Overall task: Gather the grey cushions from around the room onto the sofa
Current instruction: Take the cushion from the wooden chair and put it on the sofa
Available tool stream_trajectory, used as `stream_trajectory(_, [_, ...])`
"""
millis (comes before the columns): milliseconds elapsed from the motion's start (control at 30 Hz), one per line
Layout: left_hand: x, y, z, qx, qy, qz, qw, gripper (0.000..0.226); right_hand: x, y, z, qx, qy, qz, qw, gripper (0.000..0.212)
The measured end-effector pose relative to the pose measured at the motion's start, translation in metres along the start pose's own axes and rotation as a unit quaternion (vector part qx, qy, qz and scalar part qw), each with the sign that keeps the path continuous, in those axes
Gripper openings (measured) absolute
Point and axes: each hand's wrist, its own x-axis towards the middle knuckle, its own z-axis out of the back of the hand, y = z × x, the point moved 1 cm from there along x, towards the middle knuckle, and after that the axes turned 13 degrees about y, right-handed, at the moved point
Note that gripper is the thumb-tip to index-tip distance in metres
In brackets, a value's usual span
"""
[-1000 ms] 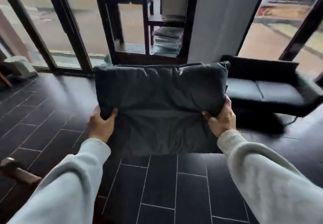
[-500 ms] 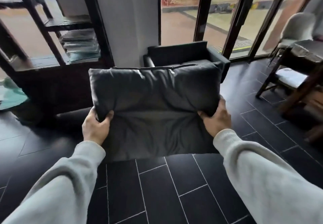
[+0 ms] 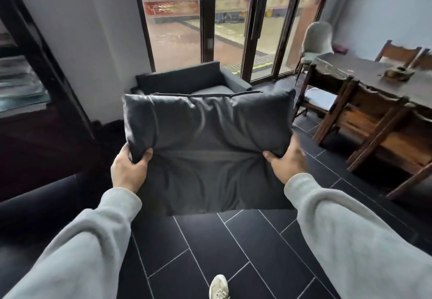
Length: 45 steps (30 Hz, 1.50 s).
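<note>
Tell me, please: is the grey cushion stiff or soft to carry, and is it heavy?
The cushion is probably soft: it dents and creases where the left hand and right hand pinch it. Its lower half hangs limp, so it likely flops. Held out by its edges alone, it seems light.

The grey cushion (image 3: pixel 208 140), held up in the middle of the view, hides the near part of the dark sofa (image 3: pixel 187 80) beyond it; only the sofa's backrest, one arm and a strip of seat show above the cushion's top edge. The fingers of the left hand (image 3: pixel 127 170) and right hand (image 3: pixel 288 161) are tucked out of sight behind the cushion's sides. At far right, the wooden table (image 3: pixel 374 74) runs off the frame. A pale shoe (image 3: pixel 218 287) is cut off at the near edge. The shelf (image 3: pixel 21 83) at left is blurred.
</note>
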Motion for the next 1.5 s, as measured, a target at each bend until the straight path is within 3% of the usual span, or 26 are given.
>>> stream_trajectory(333, [0.150, -0.039, -0.082, -0.048, 0.035, 0.016, 0.998, 0.030, 0.155, 0.018, 0.006, -0.034, -0.014, -0.012, 0.999, 0.087])
stream_trajectory(733, [0.254, -0.055, -0.154, -0.089, 0.035, 0.070, 0.993, 0.047, 0.288, 0.005, 0.005, -0.035, -0.007, -0.017, 0.999, 0.088])
stream_trajectory(1000, [0.319, -0.080, -0.222, -0.082, -0.020, 0.102, 0.991, 0.054, 0.399, -0.014, 0.016, -0.023, 0.032, -0.007, 0.999, 0.088])
stream_trajectory(1233, [0.380, -0.122, -0.289, -0.055, -0.068, 0.101, 0.991, 0.039, 0.525, -0.023, 0.041, -0.016, 0.081, 0.010, 0.997, 0.091])
stream_trajectory(1500, [0.427, -0.144, -0.338, -0.054, -0.101, 0.095, 0.989, 0.041, 0.626, -0.029, 0.049, -0.009, 0.115, 0.024, 0.993, 0.090])
